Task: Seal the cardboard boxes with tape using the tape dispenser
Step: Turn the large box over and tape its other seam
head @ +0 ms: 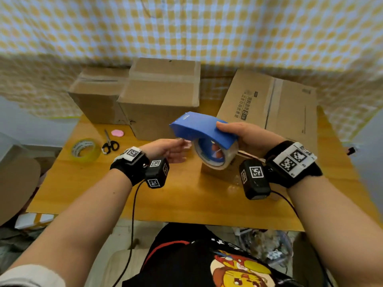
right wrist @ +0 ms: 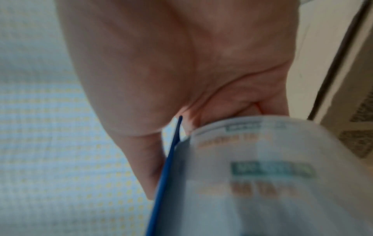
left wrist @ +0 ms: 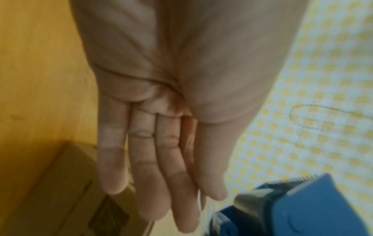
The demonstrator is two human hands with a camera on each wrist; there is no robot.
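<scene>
My right hand (head: pixel 238 134) grips the blue tape dispenser (head: pixel 204 128) from the right and holds it above the table, thumb on its top cover. The clear tape roll (head: pixel 216 155) hangs under the cover. In the right wrist view my thumb (right wrist: pixel 145 159) lies against the dispenser's blue edge (right wrist: pixel 167 167), beside the blurred tape roll (right wrist: pixel 262 175). My left hand (head: pixel 178 147) reaches toward the roll's left side with straight fingers (left wrist: pixel 145 183); the dispenser's toothed blade (left wrist: pixel 302 178) shows just beyond them. Whether they touch the tape is unclear. A small cardboard box (head: pixel 221 172) sits below the dispenser.
Two closed cardboard boxes (head: pixel 97 94) (head: pixel 161 96) stand at the back of the wooden table (head: pixel 176 199). A larger printed box (head: pixel 269 104) leans at the back right. A yellow tape roll (head: pixel 85 150), scissors (head: pixel 109 143) and a pink item (head: pixel 117 133) lie at the left.
</scene>
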